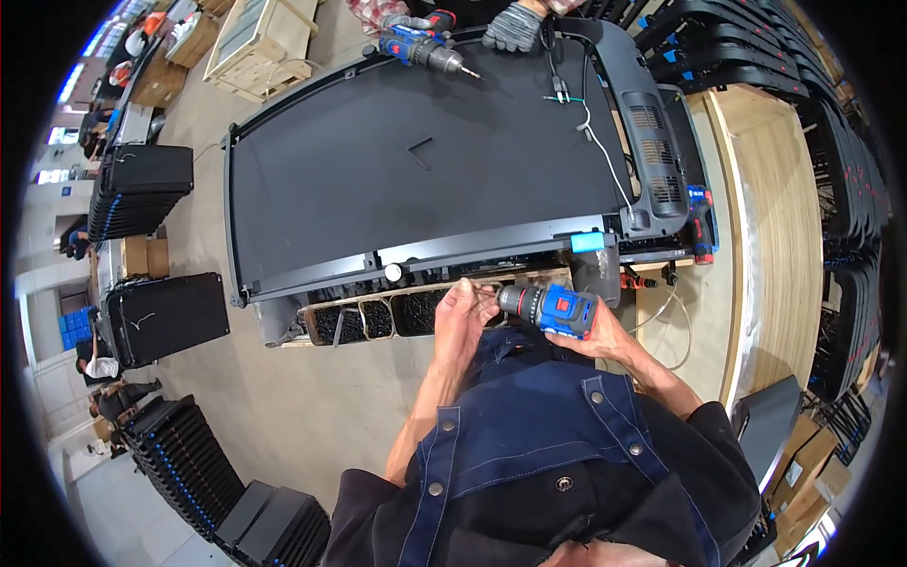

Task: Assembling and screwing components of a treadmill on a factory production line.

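Observation:
My right hand grips a blue and black cordless drill, its nose pointing left. My left hand is at the drill's tip with fingers pinched there, perhaps on a small screw or the bit; I cannot tell which. Both hands hover just in front of the near edge of a large black treadmill frame lying flat. Right below my hands a wooden tray with compartments holds dark screws.
Across the frame a co-worker's gloved hands hold another blue drill. A white cable runs over the frame's right side. A further drill rests at right. Stacks of black parts stand left; a wooden pallet sits behind.

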`<state>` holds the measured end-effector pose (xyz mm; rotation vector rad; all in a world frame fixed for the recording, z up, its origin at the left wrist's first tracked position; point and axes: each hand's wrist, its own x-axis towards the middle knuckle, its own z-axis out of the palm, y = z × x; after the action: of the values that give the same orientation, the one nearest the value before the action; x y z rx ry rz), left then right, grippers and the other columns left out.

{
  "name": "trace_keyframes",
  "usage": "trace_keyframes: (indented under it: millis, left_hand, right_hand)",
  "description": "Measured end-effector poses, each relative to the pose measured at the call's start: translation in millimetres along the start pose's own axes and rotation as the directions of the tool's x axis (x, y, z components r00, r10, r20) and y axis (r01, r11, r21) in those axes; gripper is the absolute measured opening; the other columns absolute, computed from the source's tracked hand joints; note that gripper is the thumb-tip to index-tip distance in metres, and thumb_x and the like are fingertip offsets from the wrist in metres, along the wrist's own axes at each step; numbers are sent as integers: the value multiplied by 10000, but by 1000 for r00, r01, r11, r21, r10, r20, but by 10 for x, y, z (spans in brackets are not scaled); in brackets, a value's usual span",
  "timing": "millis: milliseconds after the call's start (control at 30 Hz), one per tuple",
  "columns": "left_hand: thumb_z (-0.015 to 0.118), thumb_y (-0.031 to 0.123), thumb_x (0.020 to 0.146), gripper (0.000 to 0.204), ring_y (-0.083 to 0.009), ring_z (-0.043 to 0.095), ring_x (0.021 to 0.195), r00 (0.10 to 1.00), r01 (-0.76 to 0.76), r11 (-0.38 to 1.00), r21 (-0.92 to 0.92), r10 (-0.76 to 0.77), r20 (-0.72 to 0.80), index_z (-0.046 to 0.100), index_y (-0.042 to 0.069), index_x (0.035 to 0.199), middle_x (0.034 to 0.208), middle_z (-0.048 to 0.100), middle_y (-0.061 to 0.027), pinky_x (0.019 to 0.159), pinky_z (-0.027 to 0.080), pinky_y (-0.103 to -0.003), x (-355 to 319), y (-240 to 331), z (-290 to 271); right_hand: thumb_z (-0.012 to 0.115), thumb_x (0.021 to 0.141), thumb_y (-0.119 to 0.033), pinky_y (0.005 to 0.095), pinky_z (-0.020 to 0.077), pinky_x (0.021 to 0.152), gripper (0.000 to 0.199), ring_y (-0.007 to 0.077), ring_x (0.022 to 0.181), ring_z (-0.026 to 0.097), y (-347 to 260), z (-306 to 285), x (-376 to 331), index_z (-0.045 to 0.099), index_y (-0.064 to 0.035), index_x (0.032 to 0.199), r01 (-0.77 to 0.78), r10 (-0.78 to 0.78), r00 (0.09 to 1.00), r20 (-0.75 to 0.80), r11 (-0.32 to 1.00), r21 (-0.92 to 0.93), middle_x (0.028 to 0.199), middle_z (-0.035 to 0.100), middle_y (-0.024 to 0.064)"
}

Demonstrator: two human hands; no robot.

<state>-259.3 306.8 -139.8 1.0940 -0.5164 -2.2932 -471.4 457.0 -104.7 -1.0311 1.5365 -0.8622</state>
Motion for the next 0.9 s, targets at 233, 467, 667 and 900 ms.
trace_keyframes:
  millis: [233, 467, 667, 900]
  left_hand:
    - [607, 304, 1027, 282, -154, 672, 712, 993, -99, 934, 343, 115, -26, 578, 29, 975, 852, 671, -97, 680, 600, -291, 76, 333, 135]
    - [492, 469, 1050, 515, -194, 656, 796, 983, -177, 829, 530, 128, 129, 553, -25, 1179, 924, 663, -126, 723, 566, -334, 686, 1001, 347]
    - [705, 266, 887, 327, -359, 655, 849, 631, -429, -367, 825, 532, 565, 637, 77, 1145, 956, 617, -160, 778, 534, -473, 1829, 1677, 362]
    - [636, 144, 936, 144, -286, 681, 725, 696, -564, -358, 744, 278, 661, 617, 7, 974, 851, 691, -148, 686, 552, -388, 1730, 1689, 699]
  right_hand:
    - [809, 764, -172, 370, 566, 818, 410, 299, 885, 719, -310, -36, 146, 641, -17, 1105, 151, -154, 988, -30, 985, -84, 959, 718, 155]
    - [812, 801, -204, 308, 530, 759, 305, 123, 789, 611, -350, 333, 330, 668, -40, 1015, 10, 89, 960, -265, 937, 350, 852, 662, 15]
    - [791, 796, -149, 296, 524, 768, 288, 114, 829, 639, -497, 365, 324, 685, -37, 1039, 216, -63, 879, -473, 936, 277, 907, 706, 38]
    - [772, 793, -38, 291, 547, 769, 265, 96, 856, 660, -207, 133, -54, 698, -31, 1047, 223, 49, 761, -647, 917, 331, 931, 719, 23]
